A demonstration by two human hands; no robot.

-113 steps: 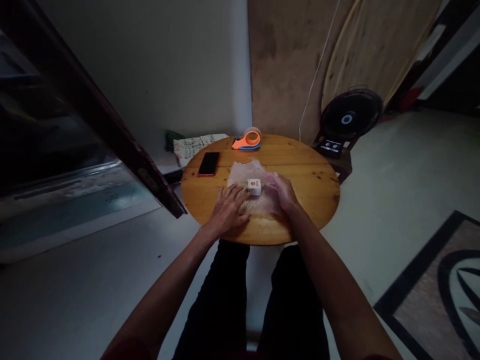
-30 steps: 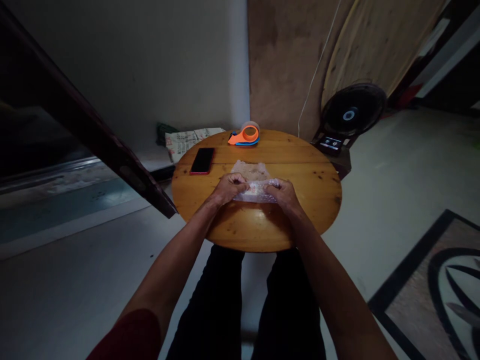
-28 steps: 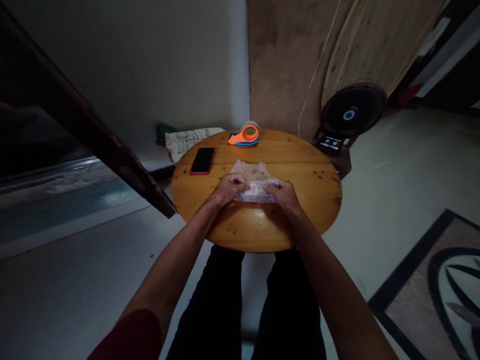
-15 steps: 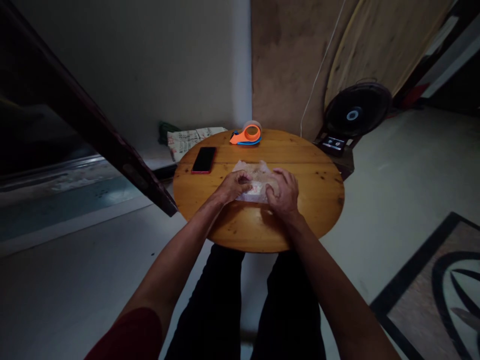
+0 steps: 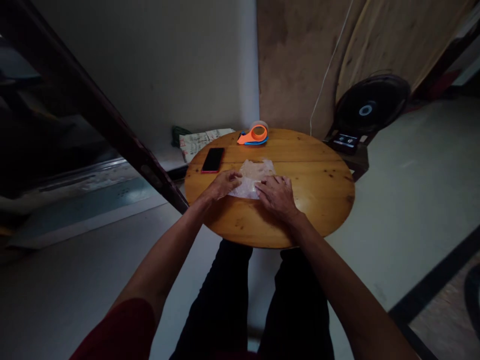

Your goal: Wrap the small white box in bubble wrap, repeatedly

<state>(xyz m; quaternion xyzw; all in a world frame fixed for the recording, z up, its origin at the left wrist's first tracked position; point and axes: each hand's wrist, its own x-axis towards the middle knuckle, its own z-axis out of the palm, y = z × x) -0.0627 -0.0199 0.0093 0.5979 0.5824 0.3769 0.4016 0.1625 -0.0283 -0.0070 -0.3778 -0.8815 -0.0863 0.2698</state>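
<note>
A crinkled, see-through sheet that looks like bubble wrap (image 5: 246, 189) lies folded over on the round wooden table (image 5: 318, 172). Whatever may be inside it cannot be made out. At its left edge rests my left hand (image 5: 225, 184), thumb and forefinger apart and touching the sheet. My right hand (image 5: 277, 196) lies over the right part, hiding it, with thumb and fingertips close together on the plastic. Farther back stands an orange and blue tape dispenser (image 5: 253, 135) with a roll of clear tape. A phone with a red edge (image 5: 213, 160) lies left of the sheet.
Printed sheets or a bag (image 5: 204, 140) show behind the table's left rim. A dark slanting post (image 5: 123, 142) comes close to the table on the left. To the right, a round black object (image 5: 371, 106) stands above a small screen (image 5: 345, 141), near a brown panel (image 5: 296, 65).
My left hand has shifted left to the sheet's edge and its fingers have spread. My right hand has flattened and moved inward over the sheet. The view has turned slightly left.
</note>
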